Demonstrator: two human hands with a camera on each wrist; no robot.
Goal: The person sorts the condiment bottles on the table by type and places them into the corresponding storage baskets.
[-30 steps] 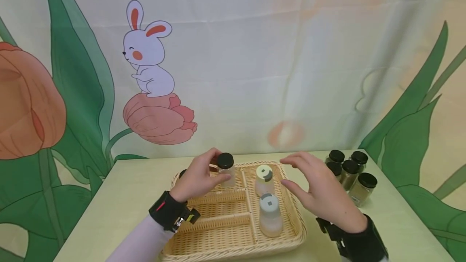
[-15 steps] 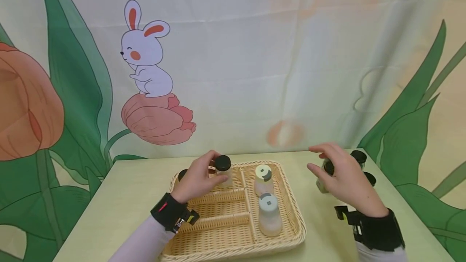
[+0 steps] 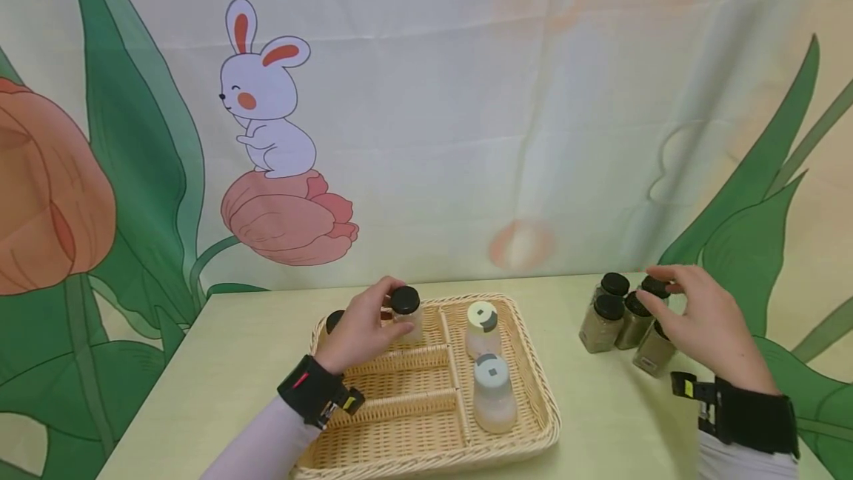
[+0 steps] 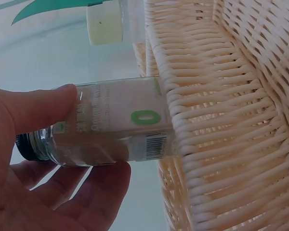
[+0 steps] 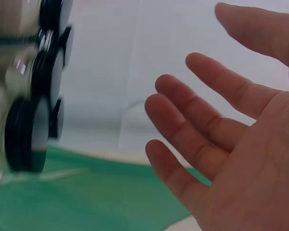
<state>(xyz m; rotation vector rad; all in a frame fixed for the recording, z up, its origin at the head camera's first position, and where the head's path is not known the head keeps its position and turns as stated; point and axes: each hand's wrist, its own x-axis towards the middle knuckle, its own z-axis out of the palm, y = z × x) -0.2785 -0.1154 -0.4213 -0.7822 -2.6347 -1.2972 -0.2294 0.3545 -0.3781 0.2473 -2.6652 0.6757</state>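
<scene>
Glass jar (image 3: 406, 311) with a black cap stands in the wicker tray (image 3: 533, 432) at lower centre, grasped by the left hand (image 3: 360, 328), while the right hand (image 3: 706, 324) hovers loose-fingered over the jar cluster (image 3: 616, 313) at lower right.

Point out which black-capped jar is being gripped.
The clear jar in the basket's back left compartment: the left hand grips its side. The five dark jars stand outside on the table; the right hand hovers open above them.
</scene>
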